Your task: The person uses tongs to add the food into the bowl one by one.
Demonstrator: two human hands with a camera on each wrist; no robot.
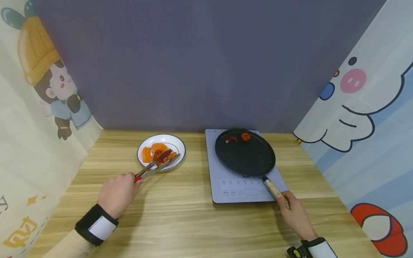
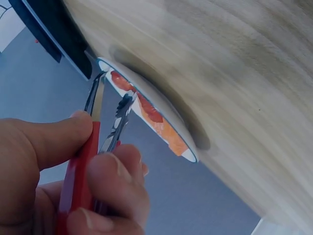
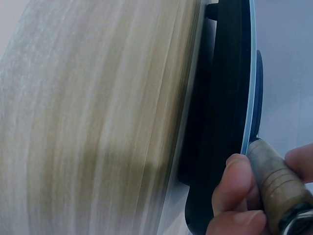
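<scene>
My left hand (image 1: 118,193) grips red-handled metal tongs (image 2: 78,171), whose tips are spread over food on a white plate (image 1: 178,143) with a dark rim. Orange slices (image 1: 147,154) and darker red pieces (image 2: 149,110) lie on that plate. With my right hand (image 1: 296,214) I hold the wooden handle (image 3: 281,183) of a flat black frying pan (image 1: 245,157). The pan sits on a pale induction cooktop (image 1: 226,190). Near its far edge lie a round red piece (image 1: 245,137) and a curved reddish piece (image 1: 231,139).
The wood-grain table (image 1: 174,222) carries the plate at left and the cooktop at right. A grey-purple panel (image 1: 193,64) stands along its far edge. Printed curtains (image 1: 380,118) flank both sides.
</scene>
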